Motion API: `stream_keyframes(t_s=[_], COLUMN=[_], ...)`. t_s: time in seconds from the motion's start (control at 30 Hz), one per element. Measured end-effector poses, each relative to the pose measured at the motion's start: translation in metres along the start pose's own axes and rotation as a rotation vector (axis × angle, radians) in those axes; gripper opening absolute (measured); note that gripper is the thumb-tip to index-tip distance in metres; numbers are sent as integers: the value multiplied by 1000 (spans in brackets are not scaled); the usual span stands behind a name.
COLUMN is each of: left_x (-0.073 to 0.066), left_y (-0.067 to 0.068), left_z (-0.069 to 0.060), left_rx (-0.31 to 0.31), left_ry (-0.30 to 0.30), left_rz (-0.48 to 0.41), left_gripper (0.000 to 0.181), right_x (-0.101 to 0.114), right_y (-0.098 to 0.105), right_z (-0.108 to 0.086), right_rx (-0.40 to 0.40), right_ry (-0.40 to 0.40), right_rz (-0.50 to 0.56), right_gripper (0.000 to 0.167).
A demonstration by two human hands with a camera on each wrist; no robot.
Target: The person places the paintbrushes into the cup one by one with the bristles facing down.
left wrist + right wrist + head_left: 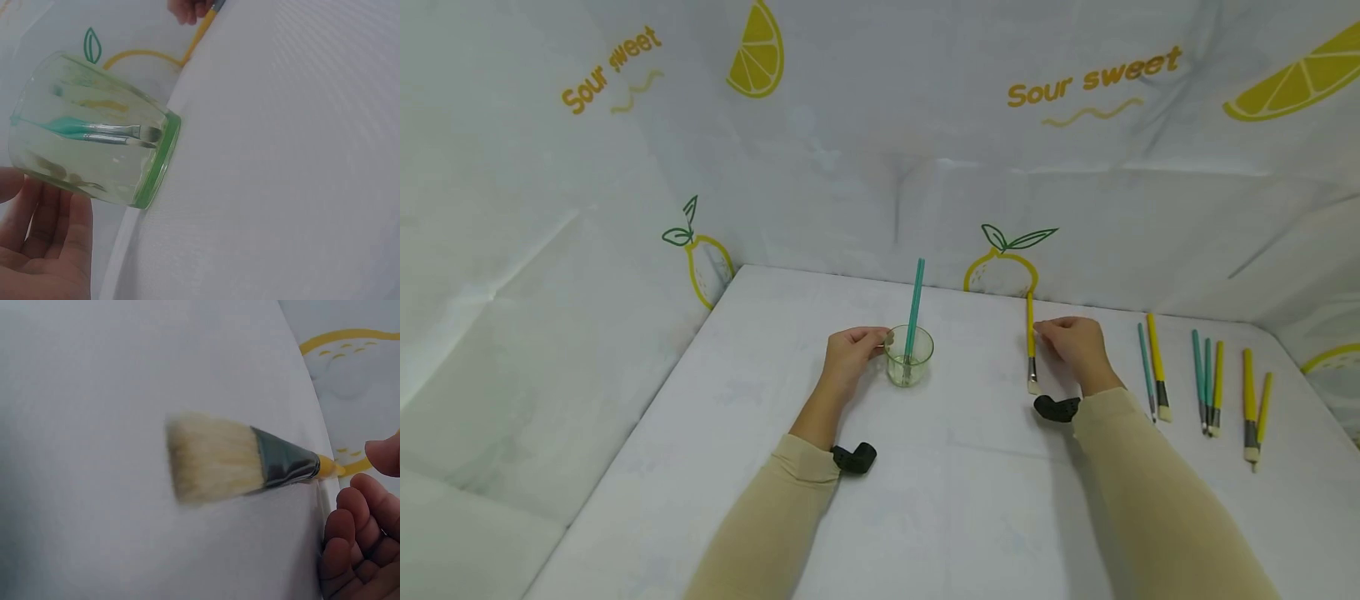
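Observation:
A clear glass (898, 372) with a green-tinted base stands on the table, holding two teal-handled paintbrushes (915, 304), bristles down. My left hand (847, 357) pinches its rim from the left; the left wrist view shows thumb and fingers (47, 244) at the rim. A yellow-handled flat paintbrush (1031, 337) lies right of the glass, its pale bristles (215, 459) toward me. Against the right side of its handle are the fingertips of my right hand (1078, 346). In the right wrist view a gap shows between thumb and bent fingers (353, 512), with no handle visible in it.
Further right lie several paintbrushes in small groups: a teal and a yellow one (1156, 358), two teal with a yellow (1207, 383), and two yellow ones (1250, 400). A lemon-printed sheet (880, 167) hangs along the white table's (955, 500) far edge.

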State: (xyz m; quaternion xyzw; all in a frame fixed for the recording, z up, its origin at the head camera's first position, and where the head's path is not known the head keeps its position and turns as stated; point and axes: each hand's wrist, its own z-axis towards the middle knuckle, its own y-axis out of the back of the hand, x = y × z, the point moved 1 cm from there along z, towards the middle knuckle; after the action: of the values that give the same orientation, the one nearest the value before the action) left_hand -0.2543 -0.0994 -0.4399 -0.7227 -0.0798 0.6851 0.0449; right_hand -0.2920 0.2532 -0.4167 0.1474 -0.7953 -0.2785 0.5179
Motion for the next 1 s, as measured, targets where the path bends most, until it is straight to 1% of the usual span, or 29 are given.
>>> stream_keyframes(t_s=[0.1, 0.23, 0.47, 0.67, 0.87, 1.0], left_x=[1, 2, 1, 1, 0, 0], left_y=[0, 0, 0, 0, 1, 0], left_z=[1, 2, 1, 0, 0, 0], left_rx=[0, 3, 3, 6, 5, 0], left_ry=[3, 4, 12, 14, 9, 14], left_rz=[2, 2, 11, 23, 25, 33], left_gripper=[19, 19, 19, 19, 20, 20], right_x=[-3, -3, 4, 7, 10, 11], right_y=[2, 4, 3, 2, -3, -4], right_z=[2, 3, 4, 7, 12, 10], right_rx=[25, 53, 82, 81, 85, 78], right_ry=[35, 94, 70, 118, 116, 116], right_rz=[-38, -84, -165, -282, -319, -336], right_gripper=[54, 52, 52, 53, 45, 46])
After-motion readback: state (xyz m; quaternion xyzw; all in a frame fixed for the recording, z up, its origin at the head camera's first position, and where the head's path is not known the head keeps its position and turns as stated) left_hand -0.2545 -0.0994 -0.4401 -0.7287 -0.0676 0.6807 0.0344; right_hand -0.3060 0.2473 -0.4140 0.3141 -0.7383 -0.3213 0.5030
